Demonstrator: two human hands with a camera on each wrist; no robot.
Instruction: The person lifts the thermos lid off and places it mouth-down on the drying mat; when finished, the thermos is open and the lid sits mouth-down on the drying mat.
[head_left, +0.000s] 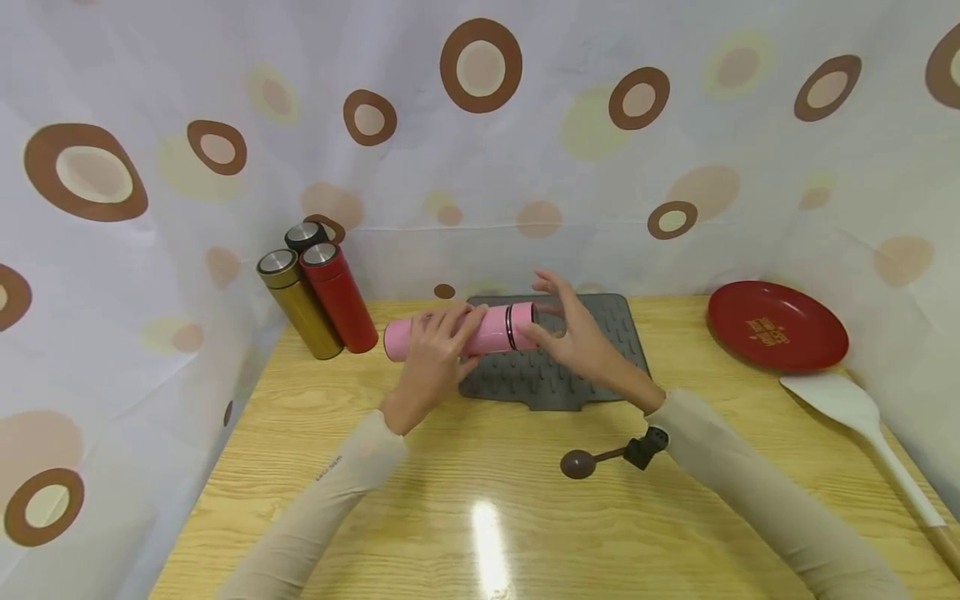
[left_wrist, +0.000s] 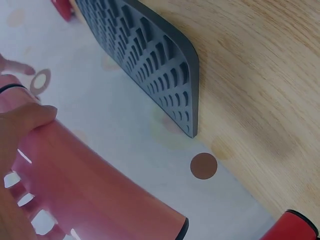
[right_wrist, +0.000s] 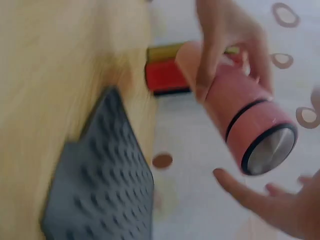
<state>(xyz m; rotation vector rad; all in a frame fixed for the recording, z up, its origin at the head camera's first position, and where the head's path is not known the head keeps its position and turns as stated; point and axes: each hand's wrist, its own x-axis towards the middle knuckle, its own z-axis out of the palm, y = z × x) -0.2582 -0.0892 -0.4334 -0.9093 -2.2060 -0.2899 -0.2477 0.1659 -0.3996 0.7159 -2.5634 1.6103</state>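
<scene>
A pink thermos flask [head_left: 491, 331] lies nearly level in the air over the grey ridged mat [head_left: 555, 392]. My left hand [head_left: 433, 342] grips it round the body, thumb and fingers curled about it, as the left wrist view also shows. Close to the capped end, my right hand [head_left: 577, 337] has its fingers spread and holds nothing. In the right wrist view, a gap separates that hand [right_wrist: 280, 205] from the flask's cap [right_wrist: 265, 137], which has a silver top and a black ring below it.
Three more flasks stand at the back left: gold [head_left: 303, 308], red [head_left: 341, 300] and black [head_left: 303, 235]. A brown spoon [head_left: 578, 464] lies in front, partly behind the right wrist camera [head_left: 647, 448]. On the right are a red plate [head_left: 810, 337] and a white spatula [head_left: 843, 404].
</scene>
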